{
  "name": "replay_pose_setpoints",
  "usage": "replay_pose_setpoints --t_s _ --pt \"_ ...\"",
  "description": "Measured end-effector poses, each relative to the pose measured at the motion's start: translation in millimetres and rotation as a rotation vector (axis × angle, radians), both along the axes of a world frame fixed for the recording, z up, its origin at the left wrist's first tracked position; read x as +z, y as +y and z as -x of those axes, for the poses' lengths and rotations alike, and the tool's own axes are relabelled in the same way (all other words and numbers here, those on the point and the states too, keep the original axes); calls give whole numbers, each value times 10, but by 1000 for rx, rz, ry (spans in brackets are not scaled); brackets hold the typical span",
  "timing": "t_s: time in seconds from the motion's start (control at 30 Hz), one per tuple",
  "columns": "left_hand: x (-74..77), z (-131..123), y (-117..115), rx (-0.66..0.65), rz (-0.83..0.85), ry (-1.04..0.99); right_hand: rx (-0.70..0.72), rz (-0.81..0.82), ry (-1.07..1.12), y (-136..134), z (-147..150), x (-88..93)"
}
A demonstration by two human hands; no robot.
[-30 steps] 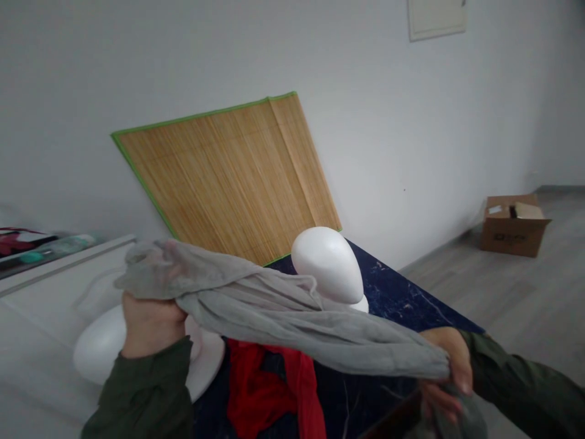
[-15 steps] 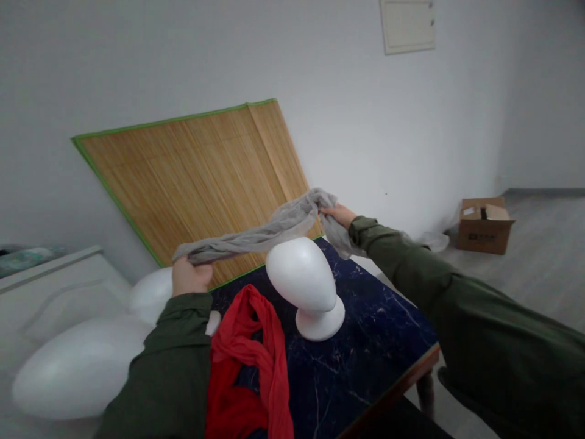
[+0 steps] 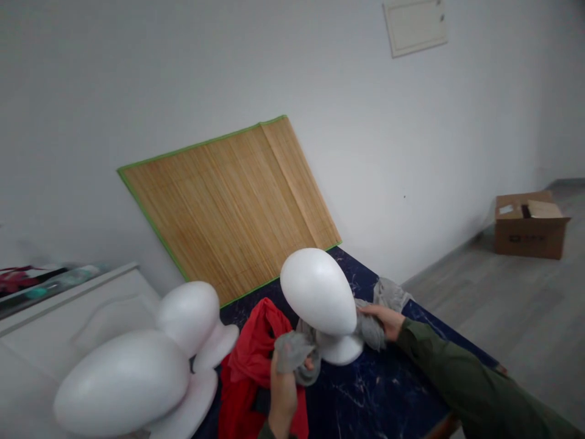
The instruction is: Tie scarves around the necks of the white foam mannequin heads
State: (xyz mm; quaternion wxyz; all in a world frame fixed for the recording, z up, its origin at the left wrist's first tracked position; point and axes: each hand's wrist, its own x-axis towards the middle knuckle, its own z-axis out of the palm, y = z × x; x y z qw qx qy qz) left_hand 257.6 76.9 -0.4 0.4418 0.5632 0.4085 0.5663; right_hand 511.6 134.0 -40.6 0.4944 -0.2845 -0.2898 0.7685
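**Left side.** White cabinet with a curved panel front; a red item and a pale strip lie on its top, too small to tell. Beside it, two white foam mannequin heads: a large one in front, tilted on its base, and a smaller one just behind, nearly touching it.

**Centre.** Dark blue marbled surface, its far corner against a bamboo mat with green edging, which leans on the wall. Red scarf, heaped on the surface, just beside the left hand. Third foam mannequin head, upright on its base, between the two hands. Grey scarf: one bunched part sits in the left hand, in front of the head's neck; the cloth passes out of sight behind the neck and reappears on the right. The left hand's fingers are closed around the bunch.

**Right side.** Right hand, in a green sleeve, reaches in beside the base; its fingers lie together, pinching the grey cloth, with a loose fold just beyond. Farther off, on the grey floor, an open cardboard box. Cream wall panel above.
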Motion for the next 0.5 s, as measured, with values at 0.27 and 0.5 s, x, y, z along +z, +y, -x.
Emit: replay_pose_setpoints --t_s 0.27,0.5 --pt "-646 -176 50 -159 -486 946 -266 -75 -162 -231 358 -118" --pt "-504 -175 -68 -462 -571 999 -675 -559 -664 -411 611 -243"
